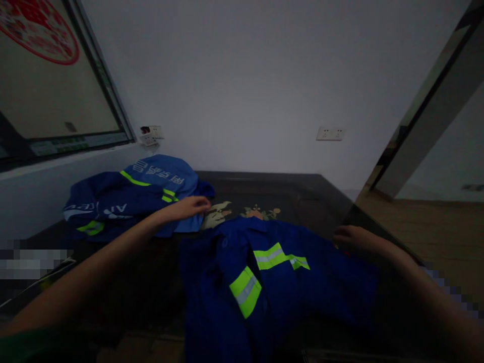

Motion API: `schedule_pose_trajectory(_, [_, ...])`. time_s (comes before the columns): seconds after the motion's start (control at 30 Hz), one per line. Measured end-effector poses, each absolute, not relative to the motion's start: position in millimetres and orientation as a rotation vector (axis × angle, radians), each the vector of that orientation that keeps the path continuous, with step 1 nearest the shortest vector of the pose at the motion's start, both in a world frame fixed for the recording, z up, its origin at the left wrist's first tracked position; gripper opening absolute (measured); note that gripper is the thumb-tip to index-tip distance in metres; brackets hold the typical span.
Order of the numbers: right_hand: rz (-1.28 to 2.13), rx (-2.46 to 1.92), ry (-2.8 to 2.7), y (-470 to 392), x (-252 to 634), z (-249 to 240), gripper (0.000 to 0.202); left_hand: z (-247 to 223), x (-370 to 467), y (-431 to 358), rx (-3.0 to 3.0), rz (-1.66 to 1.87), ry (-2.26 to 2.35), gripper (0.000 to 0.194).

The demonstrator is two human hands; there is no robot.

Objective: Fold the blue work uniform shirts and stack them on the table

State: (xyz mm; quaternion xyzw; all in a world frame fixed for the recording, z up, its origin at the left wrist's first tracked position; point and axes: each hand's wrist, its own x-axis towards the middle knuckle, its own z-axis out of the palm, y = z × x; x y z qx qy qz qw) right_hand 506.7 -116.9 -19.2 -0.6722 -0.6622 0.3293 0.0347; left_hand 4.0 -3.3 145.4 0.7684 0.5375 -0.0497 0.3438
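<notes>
A dark blue work jacket [287, 282] with yellow-green and silver reflective strips lies loosely spread on the dark table in front of me. My left hand [194, 205] is raised between this jacket and a heap of clothes, fingers loosely bent and nothing visible in them. Over by the jacket's right side, my right hand [348, 236] hovers with its fingers loosely extended, dim and a little blurred. I see no cloth gripped in it. The jacket's lower part runs out of view at the bottom.
Blue work clothes [139, 194] with white lettering and reflective strips are heaped at the back left. The dark table [302, 184] has a painted flower and bird pattern. Behind stands a white wall with a socket [330, 133]; a window [60, 80] is on the left.
</notes>
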Motion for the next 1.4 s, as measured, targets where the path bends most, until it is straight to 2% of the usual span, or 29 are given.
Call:
schedule_pose_trajectory(0.1, [1.22, -1.888, -1.988, -114, 501, -22, 0.034, 156, -18, -61, 1.582, -0.361, 1.373, 0.06])
schedule_pose_trajectory(0.17, [1.218, -1.824, -1.985, -101, 485, -18, 0.035, 165, -19, -96, 1.419, -0.388, 1.311, 0.065])
schedule_pose_trajectory(0.3, [1.21, -1.67, -2.043, -69, 433, -25, 0.027, 181, 2, -138, 1.435, -0.288, 1.23, 0.051])
schedule_pose_trajectory(0.47, [1.086, -1.806, -2.166, -49, 364, -47, 0.027, 168, 26, -149, 1.383, -0.031, 1.217, 0.048])
schedule_pose_trajectory(0.63, [1.027, -1.953, -2.1, -40, 337, -60, 0.031, 140, 21, -157, 0.974, 0.138, 1.209, 0.063])
schedule_pose_trajectory(0.77, [1.011, -1.933, -2.069, -33, 328, -64, 0.021, 137, 12, -145, 0.982, 0.248, 1.285, 0.072])
schedule_pose_trajectory(0.97, [0.963, -1.875, -1.969, -30, 328, -48, 0.008, 160, -14, -86, 1.849, 0.008, 1.608, 0.035])
schedule_pose_trajectory(1.07, [0.872, -1.834, -1.857, -24, 352, -24, 0.013, 187, -23, -58, 2.203, -0.115, 1.692, 0.037])
schedule_pose_trajectory(1.17, [0.723, -1.682, -1.661, -19, 386, 19, 0.014, 223, -22, -39, 2.41, -0.007, 1.8, 0.038])
schedule_pose_trajectory(1.3, [0.34, -1.472, -1.483, -25, 425, 114, 0.016, 291, -1, -29, 2.644, 0.291, 1.841, 0.045])
schedule_pose_trajectory(1.4, [0.03, -1.483, -1.443, -28, 446, 199, 0.023, 354, 17, -19, 2.797, 0.417, 1.687, 0.063])
